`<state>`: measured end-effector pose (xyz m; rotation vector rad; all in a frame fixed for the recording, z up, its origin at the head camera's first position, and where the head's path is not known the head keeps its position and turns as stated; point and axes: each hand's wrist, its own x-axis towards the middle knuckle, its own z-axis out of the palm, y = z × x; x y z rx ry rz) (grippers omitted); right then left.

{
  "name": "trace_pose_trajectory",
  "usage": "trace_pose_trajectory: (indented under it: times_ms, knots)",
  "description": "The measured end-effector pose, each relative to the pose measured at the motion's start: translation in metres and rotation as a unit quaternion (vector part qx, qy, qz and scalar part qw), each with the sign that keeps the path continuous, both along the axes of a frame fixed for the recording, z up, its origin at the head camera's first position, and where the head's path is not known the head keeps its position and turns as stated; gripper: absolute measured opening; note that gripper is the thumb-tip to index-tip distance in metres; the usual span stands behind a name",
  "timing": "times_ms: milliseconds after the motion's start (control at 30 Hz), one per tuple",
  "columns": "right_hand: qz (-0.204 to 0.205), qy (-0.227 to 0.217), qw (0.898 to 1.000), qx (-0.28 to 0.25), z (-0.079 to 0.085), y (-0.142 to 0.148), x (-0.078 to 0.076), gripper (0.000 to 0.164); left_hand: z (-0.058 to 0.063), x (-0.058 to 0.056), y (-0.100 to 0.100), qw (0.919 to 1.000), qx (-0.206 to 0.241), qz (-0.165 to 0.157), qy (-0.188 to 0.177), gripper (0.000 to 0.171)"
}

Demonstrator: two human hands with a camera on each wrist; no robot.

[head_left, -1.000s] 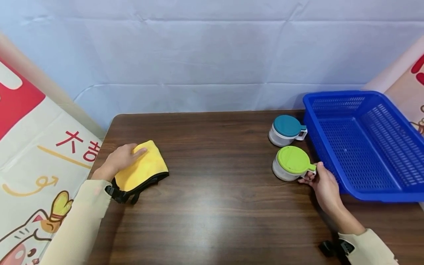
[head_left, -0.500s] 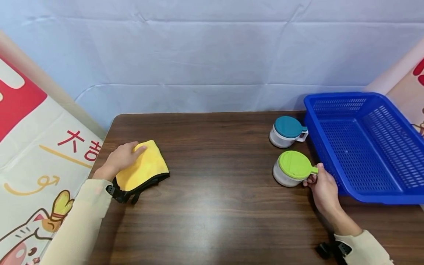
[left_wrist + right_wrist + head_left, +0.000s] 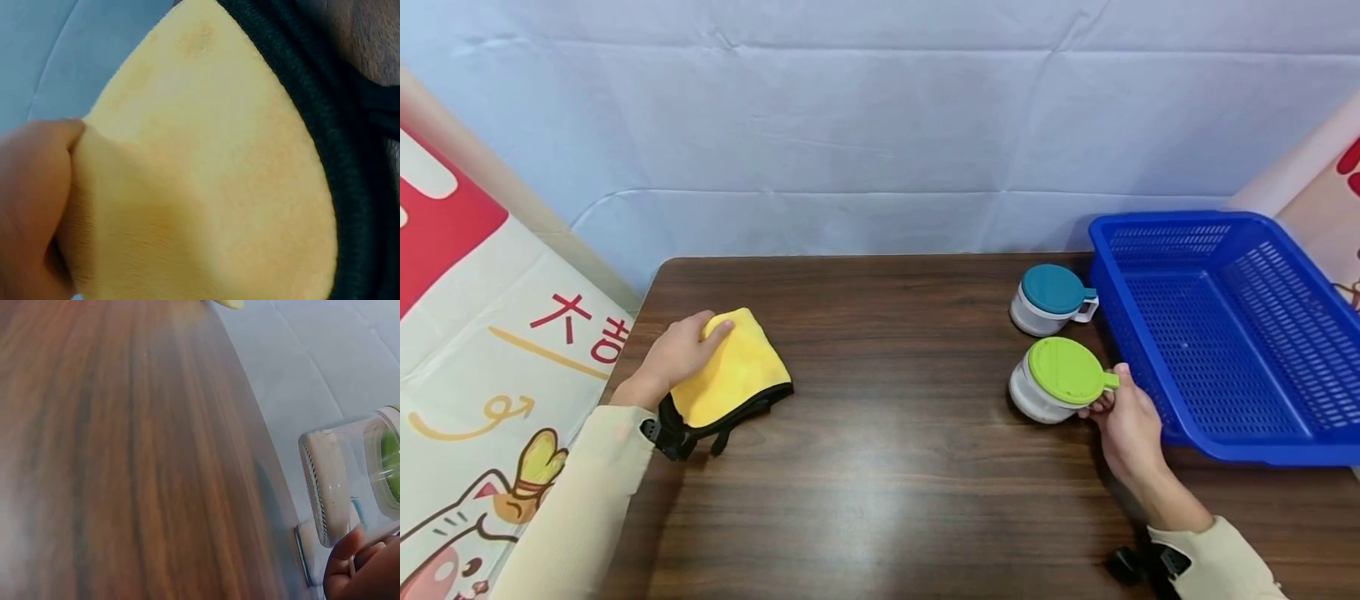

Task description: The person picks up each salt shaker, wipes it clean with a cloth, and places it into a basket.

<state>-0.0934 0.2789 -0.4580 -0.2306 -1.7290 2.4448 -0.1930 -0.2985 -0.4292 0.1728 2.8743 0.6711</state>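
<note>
Green-lidded jar [image 3: 1054,382], pale contents [image 3: 337,484] probably powder, left of blue basket [image 3: 1270,451]; my right hand [image 3: 1131,429] grips it, left hand [image 3: 679,357] pinches yellow cloth [image 3: 733,375], shifted rightward since earlier frame.

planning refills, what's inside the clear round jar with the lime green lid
The clear round jar holds a whitish layer along its base and looks clear above. From overhead, the lime green lid hides most of the inside.

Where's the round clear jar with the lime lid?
In the head view, the clear lime-lidded jar is right of centre, held in the right hand, left of the blue plastic basket.
</note>
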Motion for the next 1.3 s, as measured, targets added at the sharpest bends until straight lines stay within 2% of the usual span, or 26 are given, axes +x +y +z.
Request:
trace_pose_trajectory:
  times_ms: [267,500,700,967,1200,1300]
  knots:
    - [0.006,-0.015,1.000,-0.007,0.006,-0.010,-0.004,0.046,0.007,-0.001,0.008,0.9988,0.014,0.028,0.036,0.082]
    - [0.006,-0.010,1.000,-0.019,0.010,-0.018,-0.007,0.044,0.011,-0.002,0.015,0.9977,0.027,0.035,0.052,0.085]
    - [0.001,0.000,0.999,-0.044,0.015,-0.028,-0.011,0.044,0.014,-0.002,0.022,0.9956,0.038,0.028,0.081,0.076]
    - [0.007,-0.015,1.000,-0.023,0.021,-0.044,-0.017,0.046,0.018,0.001,0.035,0.9904,0.060,0.011,0.124,0.064]
    - [0.013,-0.036,0.999,0.014,0.029,-0.054,-0.022,0.048,0.026,0.005,0.054,0.9776,0.067,-0.023,0.198,0.043]
    - [0.017,-0.033,0.999,0.020,0.032,-0.057,-0.024,0.047,0.029,0.006,0.063,0.9746,0.065,-0.039,0.211,0.038]
